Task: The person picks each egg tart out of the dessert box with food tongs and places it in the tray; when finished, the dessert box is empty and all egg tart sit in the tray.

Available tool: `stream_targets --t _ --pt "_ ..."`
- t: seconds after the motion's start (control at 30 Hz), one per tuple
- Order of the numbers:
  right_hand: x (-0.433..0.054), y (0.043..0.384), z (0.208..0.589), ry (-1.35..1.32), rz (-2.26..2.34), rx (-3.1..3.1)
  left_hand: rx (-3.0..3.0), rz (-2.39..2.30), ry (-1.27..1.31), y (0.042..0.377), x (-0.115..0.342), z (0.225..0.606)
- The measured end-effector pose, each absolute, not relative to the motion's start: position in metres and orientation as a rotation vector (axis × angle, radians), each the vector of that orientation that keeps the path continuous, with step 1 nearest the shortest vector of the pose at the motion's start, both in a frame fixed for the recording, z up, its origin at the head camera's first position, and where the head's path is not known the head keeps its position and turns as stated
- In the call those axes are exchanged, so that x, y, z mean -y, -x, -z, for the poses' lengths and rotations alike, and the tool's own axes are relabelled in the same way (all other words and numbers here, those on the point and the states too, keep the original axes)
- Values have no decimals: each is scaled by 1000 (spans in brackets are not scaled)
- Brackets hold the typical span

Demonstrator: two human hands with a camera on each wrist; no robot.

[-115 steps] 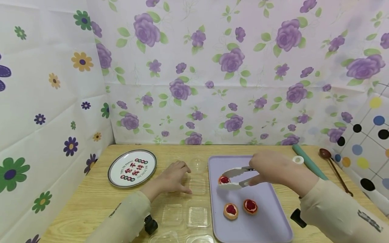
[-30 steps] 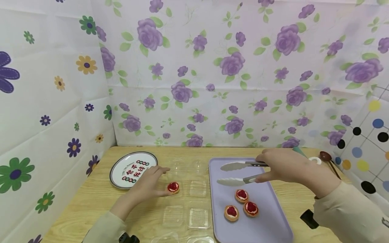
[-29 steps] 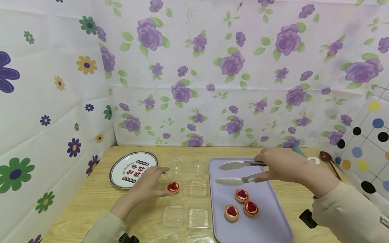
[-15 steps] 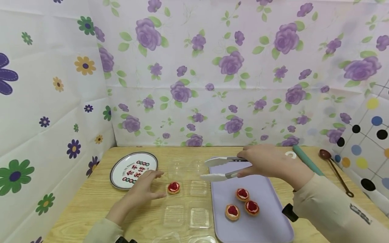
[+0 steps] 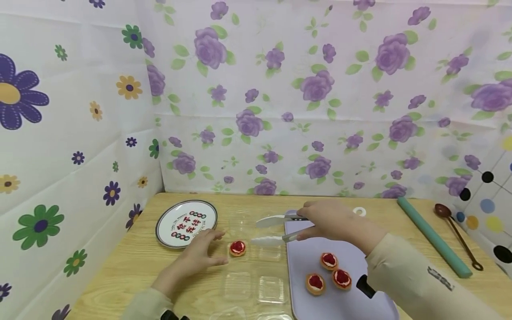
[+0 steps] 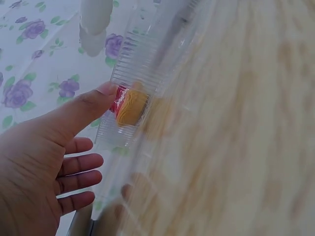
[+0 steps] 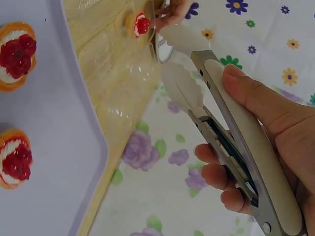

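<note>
My right hand (image 5: 326,222) grips a pair of tongs (image 7: 246,142) by its pale handles. Their tips are spread over the clear plastic boxes and the edge of the lilac tray (image 5: 354,306), with nothing between them. Three berry-topped tarts, one of them the rearmost tart (image 5: 329,261), sit on the tray. Another tart (image 5: 238,248) sits in a clear plastic box. Beside it my left hand (image 5: 196,255) is held with thumb and fingers apart. In the left wrist view the thumb appears close to that tart (image 6: 132,105); whether it touches the tart or box is unclear.
Several clear boxes, including an empty-looking box (image 5: 271,289), line the tray's left side. A round printed plate (image 5: 186,222) lies at the back left. To the right are a teal rod (image 5: 436,238), a brown ladle (image 5: 442,210) and a white ring (image 5: 359,211).
The tongs have moved left from the tray to the boxes. One tart has shifted nearer the other two on the tray. My left hand has drawn left, revealing the boxed tart.
</note>
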State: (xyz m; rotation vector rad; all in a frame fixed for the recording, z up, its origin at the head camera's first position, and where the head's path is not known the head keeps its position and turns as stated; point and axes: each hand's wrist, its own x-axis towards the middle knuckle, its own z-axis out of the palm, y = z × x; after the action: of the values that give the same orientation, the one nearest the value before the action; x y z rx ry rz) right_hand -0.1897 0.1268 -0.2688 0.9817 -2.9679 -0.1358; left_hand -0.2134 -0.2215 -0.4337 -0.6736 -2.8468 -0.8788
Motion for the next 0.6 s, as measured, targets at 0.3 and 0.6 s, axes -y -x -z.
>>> stream_targets --t 0.3,0.6 --pt "-100 195 280 -1013 109 3002 2829 846 690 214 219 436" --pt "-79 200 290 -1022 155 3014 2814 827 705 213 220 437"
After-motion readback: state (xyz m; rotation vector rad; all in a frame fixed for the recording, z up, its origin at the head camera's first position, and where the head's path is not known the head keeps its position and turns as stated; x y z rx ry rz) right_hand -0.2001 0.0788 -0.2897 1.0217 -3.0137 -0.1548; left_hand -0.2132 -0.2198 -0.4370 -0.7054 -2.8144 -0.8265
